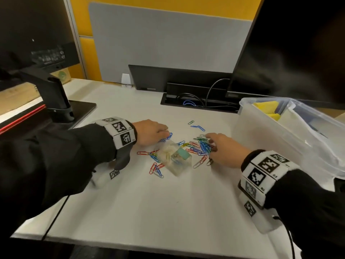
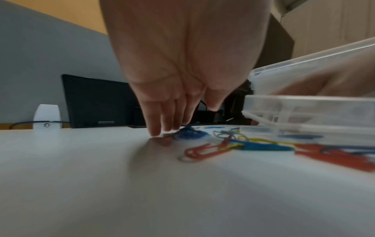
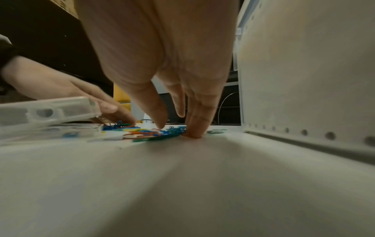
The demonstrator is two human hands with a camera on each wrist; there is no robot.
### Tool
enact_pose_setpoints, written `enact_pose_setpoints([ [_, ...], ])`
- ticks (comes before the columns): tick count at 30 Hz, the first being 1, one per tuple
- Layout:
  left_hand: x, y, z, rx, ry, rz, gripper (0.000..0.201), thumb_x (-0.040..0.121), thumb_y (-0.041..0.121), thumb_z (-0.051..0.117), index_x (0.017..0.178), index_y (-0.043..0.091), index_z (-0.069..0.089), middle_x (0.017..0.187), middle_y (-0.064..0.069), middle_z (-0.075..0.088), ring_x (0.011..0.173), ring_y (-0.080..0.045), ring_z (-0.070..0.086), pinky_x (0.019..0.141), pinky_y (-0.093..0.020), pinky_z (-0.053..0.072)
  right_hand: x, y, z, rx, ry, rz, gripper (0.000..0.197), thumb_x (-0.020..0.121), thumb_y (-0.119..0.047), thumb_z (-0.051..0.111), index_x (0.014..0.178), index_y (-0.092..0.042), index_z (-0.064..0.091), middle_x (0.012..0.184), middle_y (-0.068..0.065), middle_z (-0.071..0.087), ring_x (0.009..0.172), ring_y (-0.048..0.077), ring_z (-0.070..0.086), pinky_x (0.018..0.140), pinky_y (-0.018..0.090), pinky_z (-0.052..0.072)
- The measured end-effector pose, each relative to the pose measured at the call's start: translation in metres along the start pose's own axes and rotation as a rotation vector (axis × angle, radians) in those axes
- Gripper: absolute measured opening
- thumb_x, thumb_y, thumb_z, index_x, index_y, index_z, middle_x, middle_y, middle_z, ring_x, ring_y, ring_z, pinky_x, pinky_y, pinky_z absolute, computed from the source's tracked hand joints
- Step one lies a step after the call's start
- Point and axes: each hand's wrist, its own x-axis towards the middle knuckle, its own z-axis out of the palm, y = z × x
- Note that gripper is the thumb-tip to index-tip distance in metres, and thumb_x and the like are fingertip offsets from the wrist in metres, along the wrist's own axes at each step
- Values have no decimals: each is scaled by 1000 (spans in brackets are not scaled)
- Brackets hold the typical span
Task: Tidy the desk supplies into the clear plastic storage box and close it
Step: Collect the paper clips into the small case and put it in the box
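Several coloured paper clips [image 1: 202, 146] lie scattered on the white desk [image 1: 168, 202] around a small clear clip case [image 1: 175, 159]. My left hand [image 1: 165, 132] reaches down with straight fingers, their tips touching blue clips [image 2: 188, 133] left of the case [image 2: 308, 115]. My right hand [image 1: 210, 141] presses its straight fingers on the denser pile of clips [image 3: 154, 132], thumb apart, holding nothing. The big clear storage box [image 1: 270, 137] stands open at the right, close beside my right hand [image 3: 178, 128], with yellow pads [image 1: 267, 106] inside. Its wall [image 3: 304, 80] fills the right wrist view.
A monitor arm base [image 1: 59, 107] stands at the left and a second monitor stand [image 1: 149, 77] at the back. A cable slot [image 1: 196, 101] with wires opens behind the clips. A small white device [image 2: 47, 118] sits at the back edge. A dark monitor [image 1: 298, 53] hangs over the box.
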Motion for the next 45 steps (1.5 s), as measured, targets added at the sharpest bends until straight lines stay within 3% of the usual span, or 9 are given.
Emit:
enact_pose_setpoints([
  [7, 32, 0, -17, -31, 149, -4, 39, 97, 32, 42, 131, 15, 53, 135, -5, 54, 121, -22, 50, 99, -28, 36, 17, -1, -11, -104, 58, 255, 50, 93, -23, 47, 137, -5, 31, 138, 18, 33, 123, 32, 42, 98, 36, 40],
  [12, 46, 9, -14, -179, -18, 84, 24, 92, 29, 53, 109, 15, 63, 93, -2, 64, 70, -11, 58, 67, -21, 48, 32, -14, -5, 65, -18, 189, 33, 93, -23, 47, 116, 0, 52, 103, 14, 58, 92, 27, 59, 68, 29, 50],
  [18, 28, 19, -17, -99, 380, 238, 47, 90, 55, 40, 89, 17, 66, 75, 2, 62, 69, -13, 55, 58, -24, 41, 62, -16, -14, 102, 210, 158, 28, 91, -16, 44, 113, -4, 58, 111, 15, 62, 96, 31, 61, 85, 39, 51],
  [22, -4, 16, -12, -111, 153, 452, 66, 69, 75, 34, 105, 28, 65, 96, 6, 63, 85, -11, 58, 67, -22, 44, 89, -20, -19, -93, 64, 67, 53, 98, -37, 34, 143, -9, 34, 150, 14, 32, 137, 29, 32, 112, 37, 28],
  [26, -28, 13, -1, -41, -35, 497, 73, 56, 74, 61, 119, 39, 53, 112, 16, 52, 102, -3, 48, 89, -17, 40, 102, -23, -16, -168, -52, 3, 51, 99, -36, 26, 146, -16, 27, 155, 9, 22, 140, 29, 26, 115, 39, 22],
  [32, -38, 10, 2, -88, 114, 469, 63, 58, 55, 78, 113, 28, 61, 101, 13, 59, 93, -6, 53, 86, -22, 46, 64, -22, -16, 11, -51, -219, 39, 97, -35, 40, 128, -18, 57, 135, 3, 52, 123, 22, 47, 101, 30, 34],
  [37, -41, 10, -4, -196, 330, 387, 68, 56, 76, 58, 103, 27, 54, 94, 6, 62, 79, -9, 56, 72, -28, 48, 31, 5, -16, 166, 343, -84, 43, 95, -26, 45, 136, -13, 41, 125, 12, 56, 108, 22, 55, 88, 27, 39],
  [41, -46, 12, -7, -106, 408, 208, 71, 63, 71, 53, 111, 18, 49, 90, 2, 58, 76, -19, 56, 65, -31, 50, 2, 23, -6, -100, 43, 241, 51, 95, -39, 40, 131, -4, 36, 132, 20, 49, 113, 35, 52, 96, 40, 42],
  [45, -50, 12, -7, -28, 431, 143, 66, 71, 65, 55, 113, 15, 49, 83, 2, 50, 69, -18, 51, 52, -23, 41, -13, 7, -1, -96, -78, 103, 36, 96, -35, 37, 88, -5, 55, 99, 14, 61, 82, 22, 49, 70, 24, 39],
])
